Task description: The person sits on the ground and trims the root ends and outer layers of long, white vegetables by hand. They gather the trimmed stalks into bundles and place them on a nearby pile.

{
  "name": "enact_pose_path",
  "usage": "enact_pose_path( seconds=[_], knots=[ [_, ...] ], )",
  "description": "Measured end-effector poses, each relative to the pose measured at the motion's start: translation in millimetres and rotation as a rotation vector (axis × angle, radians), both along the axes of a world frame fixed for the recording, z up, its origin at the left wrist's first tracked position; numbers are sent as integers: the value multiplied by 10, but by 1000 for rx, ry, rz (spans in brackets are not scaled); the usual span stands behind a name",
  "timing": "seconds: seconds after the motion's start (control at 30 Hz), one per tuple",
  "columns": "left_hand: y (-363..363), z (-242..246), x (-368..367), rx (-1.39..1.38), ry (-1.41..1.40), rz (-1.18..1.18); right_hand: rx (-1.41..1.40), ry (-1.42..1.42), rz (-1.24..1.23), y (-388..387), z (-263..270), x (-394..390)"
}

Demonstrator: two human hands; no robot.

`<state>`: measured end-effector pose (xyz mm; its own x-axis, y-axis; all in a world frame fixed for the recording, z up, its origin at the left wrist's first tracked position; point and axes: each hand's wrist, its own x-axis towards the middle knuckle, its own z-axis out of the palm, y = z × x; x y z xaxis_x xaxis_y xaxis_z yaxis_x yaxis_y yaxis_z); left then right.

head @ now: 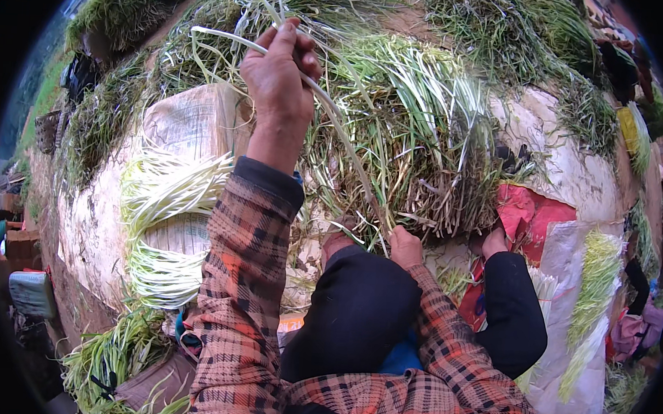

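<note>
My left hand (285, 72) is raised at the upper middle, its fingers closed around several long pale plant stalks (344, 130). These stalks run down to the right towards my right hand (405, 247), which is low beside my knee with its fingers curled at their lower ends. A large heap of leafy green and white stalks (402, 137), with brown ends towards me, lies just beyond my right hand. Left of my left forearm, bundles of trimmed pale stalks (172, 193) rest over a printed sack (187, 121).
Loose greens (503, 36) are strewn along the far side. At right are a red sack (539, 218) and a white sheet (562, 309) bearing yellow-green stalks (594, 294). More leafy stalks (116, 347) lie at lower left. Parts of other people show at the right rim.
</note>
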<state>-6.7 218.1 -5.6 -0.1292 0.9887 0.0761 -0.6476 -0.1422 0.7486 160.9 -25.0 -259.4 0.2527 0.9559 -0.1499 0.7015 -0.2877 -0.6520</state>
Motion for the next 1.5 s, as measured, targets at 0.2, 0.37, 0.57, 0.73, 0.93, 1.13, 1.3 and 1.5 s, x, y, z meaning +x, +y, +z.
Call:
enact_pose_path(
  seconds=[0.2,0.37,0.57,0.73,0.93,1.13,1.3,1.5],
  knots=[
    [362,264,-127,16,-22,-42,-635,-128,244,-226,-70,64],
    [131,-250,108,-183,9,-124,-80,640,-19,228,460,146],
    [-212,-917,303,-356,16,-190,-239,1162,18,284,836,10],
    [-488,-1284,311,-384,12,-253,-218,1097,-21,171,831,-68],
    [-1062,-1435,446,-425,63,-347,-99,1108,-129,305,1081,-68],
    [-1362,-1391,367,-398,10,-795,-153,1011,76,393,1316,-211],
    [-1182,-1381,292,-482,-25,-686,-273,976,175,442,1216,227],
    [-1171,-1516,278,-570,-25,-553,220,340,-601,800,417,1237]
  ],
)
